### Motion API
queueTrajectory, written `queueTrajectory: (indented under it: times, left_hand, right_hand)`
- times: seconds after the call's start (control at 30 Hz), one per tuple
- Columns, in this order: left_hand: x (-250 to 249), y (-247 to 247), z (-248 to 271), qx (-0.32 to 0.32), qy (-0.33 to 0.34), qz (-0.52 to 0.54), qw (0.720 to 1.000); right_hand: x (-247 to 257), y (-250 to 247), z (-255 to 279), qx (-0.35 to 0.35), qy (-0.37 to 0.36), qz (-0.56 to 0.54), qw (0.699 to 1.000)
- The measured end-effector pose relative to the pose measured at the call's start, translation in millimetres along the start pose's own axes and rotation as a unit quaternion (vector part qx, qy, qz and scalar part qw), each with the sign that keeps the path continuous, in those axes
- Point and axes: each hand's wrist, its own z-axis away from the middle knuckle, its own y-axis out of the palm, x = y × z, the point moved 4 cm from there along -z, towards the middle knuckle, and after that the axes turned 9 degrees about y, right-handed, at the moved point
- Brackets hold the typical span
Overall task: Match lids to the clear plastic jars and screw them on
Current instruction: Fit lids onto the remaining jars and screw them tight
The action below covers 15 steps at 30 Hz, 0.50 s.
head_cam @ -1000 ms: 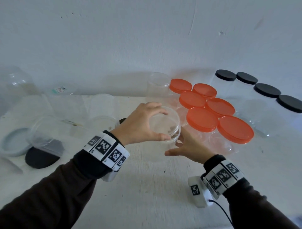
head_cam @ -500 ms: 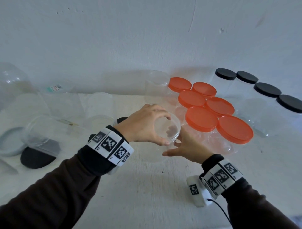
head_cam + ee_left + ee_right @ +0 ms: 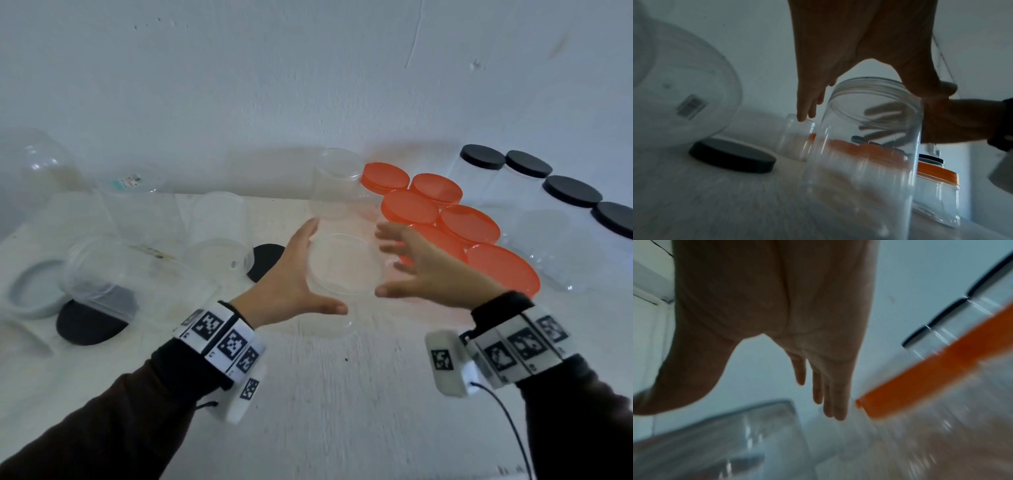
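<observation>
Head view: the clear jar (image 3: 337, 270) stands upright on the white table (image 3: 342, 394), near its middle, with bare tabletop on the near side down to the person's sleeves. Both hands flank the jar's clear-lidded mouth, the left hand (image 3: 291, 277) on its left and the right hand (image 3: 424, 270) on its right, each spread with straight fingers and gripping nothing; whether either still brushes the rim is not clear. Half a second ago the left hand was curled over the lid and the right hand cupped the jar's side; both have now let go and drawn apart. Just right of the jar, six orange-lidded jars (image 3: 469, 222) crowd together, the nearest touching distance from the right hand's fingers, so room on that side is tight. Further right, four black-lidded jars (image 3: 570, 190) line the wall (image 3: 308, 85). Behind the jar stands one more open clear jar (image 3: 337, 185). To the left lie two loose black lids (image 3: 265, 260), one grey lid (image 3: 32, 291) and several uncapped clear jars, some tipped over. The left wrist view shows the jar's threaded neck (image 3: 873, 91) between thumb and fingers.
</observation>
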Motion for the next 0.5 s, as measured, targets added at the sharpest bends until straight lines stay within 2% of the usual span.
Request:
queueTrajectory:
  times: [0.07, 0.17, 0.3, 0.4, 0.5]
  left_hand:
    - [9, 2, 3, 0.006, -0.024, 0.054, 0.998]
    - [15, 3, 1, -0.005, -0.034, 0.081, 0.996]
    - [17, 3, 1, -0.009, -0.023, 0.076, 0.997]
    - [21, 4, 1, -0.017, -0.022, 0.088, 0.996]
    - [23, 2, 0, -0.027, -0.019, 0.091, 0.995]
  right_hand:
    - [24, -9, 4, 0.008, -0.038, 0.099, 0.994]
    - [53, -2, 0, 0.067, -0.082, 0.238, 0.966]
    - [68, 16, -12, 0.135, -0.062, 0.324, 0.934]
    - [71, 19, -16, 0.117, -0.046, 0.367, 0.922]
    - [72, 22, -18, 0.057, -0.033, 0.421, 0.904]
